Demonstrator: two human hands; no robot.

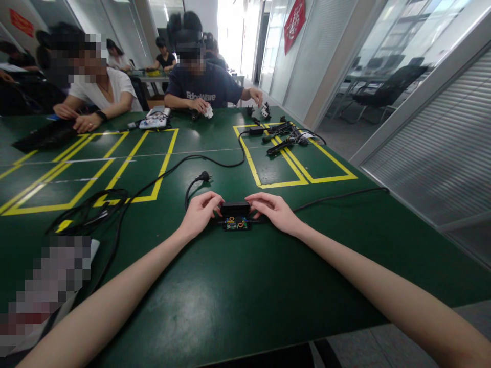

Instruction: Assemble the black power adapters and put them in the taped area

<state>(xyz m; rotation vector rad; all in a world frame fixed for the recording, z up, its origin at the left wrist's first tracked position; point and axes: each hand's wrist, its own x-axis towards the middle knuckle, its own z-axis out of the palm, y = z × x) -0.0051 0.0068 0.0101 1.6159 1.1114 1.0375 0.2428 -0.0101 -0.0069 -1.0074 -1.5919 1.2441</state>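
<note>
A black power adapter lies opened in front of me. Its lower shell (226, 228) rests on the green table and bears a small circuit board (232, 223) with ring-shaped coils. Just behind the board, the black adapter cover (235, 207) is tilted up. My left hand (199, 213) pinches the cover's left end between thumb and fingers. At its right end my right hand (274, 210) grips it the same way. A black cable (337, 196) runs off to the right, and a plug (204, 177) on a short cord lies behind my left hand.
Yellow tape rectangles (286, 183) mark the green table (253, 286). A coiled cable (92, 207) lies left, a pixelated object (49, 286) near my left forearm. Black cables and parts (282, 143) lie back right. Two people (203, 82) work across the table.
</note>
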